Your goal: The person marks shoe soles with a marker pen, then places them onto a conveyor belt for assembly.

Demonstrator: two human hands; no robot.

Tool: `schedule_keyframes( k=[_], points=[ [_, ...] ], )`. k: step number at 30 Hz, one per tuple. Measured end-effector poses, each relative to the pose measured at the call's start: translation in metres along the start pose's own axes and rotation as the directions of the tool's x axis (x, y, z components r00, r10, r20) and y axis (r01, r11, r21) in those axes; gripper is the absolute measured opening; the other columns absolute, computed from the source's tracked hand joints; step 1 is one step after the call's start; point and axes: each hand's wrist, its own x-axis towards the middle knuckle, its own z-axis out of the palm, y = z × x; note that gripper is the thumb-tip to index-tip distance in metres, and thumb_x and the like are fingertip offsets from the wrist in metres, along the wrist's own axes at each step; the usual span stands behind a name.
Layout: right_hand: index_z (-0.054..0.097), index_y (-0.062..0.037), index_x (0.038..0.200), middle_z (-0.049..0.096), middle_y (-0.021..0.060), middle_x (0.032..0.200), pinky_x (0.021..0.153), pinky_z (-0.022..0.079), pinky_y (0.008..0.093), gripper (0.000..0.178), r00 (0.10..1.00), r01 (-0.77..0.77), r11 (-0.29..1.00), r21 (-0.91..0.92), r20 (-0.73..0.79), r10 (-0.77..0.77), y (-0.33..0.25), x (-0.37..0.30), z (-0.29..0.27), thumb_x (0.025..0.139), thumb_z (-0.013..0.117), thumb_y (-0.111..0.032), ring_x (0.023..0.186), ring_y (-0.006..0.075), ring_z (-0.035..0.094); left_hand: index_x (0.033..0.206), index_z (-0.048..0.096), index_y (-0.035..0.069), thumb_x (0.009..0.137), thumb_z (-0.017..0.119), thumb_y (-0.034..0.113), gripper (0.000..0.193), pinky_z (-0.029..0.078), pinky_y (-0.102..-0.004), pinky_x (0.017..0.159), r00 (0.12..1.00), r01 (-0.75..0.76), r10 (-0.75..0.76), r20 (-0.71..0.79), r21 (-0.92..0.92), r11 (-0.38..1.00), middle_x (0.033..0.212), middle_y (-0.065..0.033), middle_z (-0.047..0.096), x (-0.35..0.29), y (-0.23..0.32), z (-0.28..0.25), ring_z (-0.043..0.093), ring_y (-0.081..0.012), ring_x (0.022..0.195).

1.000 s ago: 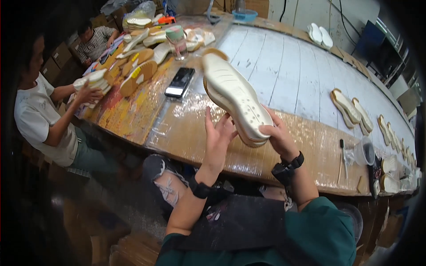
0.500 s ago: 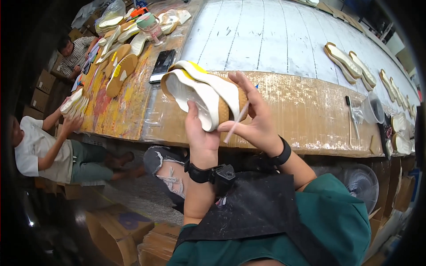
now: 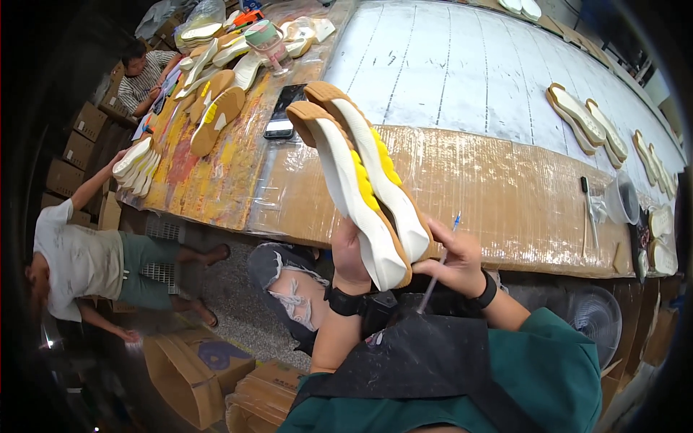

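Observation:
A pair of shoe soles (image 3: 364,184), white-walled with tan bottoms and yellow patches along the side, is held up in front of me, side by side and tilted. My left hand (image 3: 350,256) is closed around their lower end from the left, its fingers partly hidden behind them. On the other side, my right hand (image 3: 462,261) grips a thin pen-like stick (image 3: 431,289) with a blue tip. The fingertips of that hand also touch the right edge of the soles.
A phone (image 3: 280,128) lies beyond the soles. More soles (image 3: 216,119) and a lidded cup (image 3: 267,45) crowd the stained table at left. Finished-looking soles (image 3: 577,115), a brush (image 3: 585,213) and a plastic cup (image 3: 622,196) are at right. A co-worker (image 3: 86,249) sits left.
Both hands have come down and nearer to me. The soles have turned, from hollow insides showing to their yellow-marked sides. At left, the co-worker has set a stack of soles on the table edge.

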Motion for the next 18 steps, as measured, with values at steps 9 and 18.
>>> schedule_keyframes(
  k=[9,18],
  points=[
    [0.052,0.0001,0.110,0.059,0.0144,0.101,0.079,0.043,0.0295,0.050,0.981,-0.189,0.973,0.134,-0.010,0.192,0.001,-0.001,-0.006,0.067,0.070,-0.019,0.091,0.0216,0.057,0.122,0.033,0.000,0.087,0.044,0.032,0.049,0.041,-0.0324,0.085,1.000,-0.006,0.010,-0.017,0.200,0.980,0.112,-0.0113,0.049,-0.012,-0.009,0.000,0.052,-0.0210,0.099],
    [0.038,0.0005,0.123,0.053,0.0156,0.111,0.083,0.041,0.0277,0.065,0.974,-0.129,0.955,0.265,-0.149,0.173,-0.029,0.054,-0.013,0.069,0.068,-0.019,0.098,0.0173,0.052,0.120,0.036,0.001,0.083,0.051,0.039,0.055,0.040,-0.0304,0.084,1.000,0.020,-0.018,-0.008,0.429,0.903,0.111,-0.0092,0.050,-0.011,-0.024,-0.007,0.050,-0.0179,0.100]
  ],
)
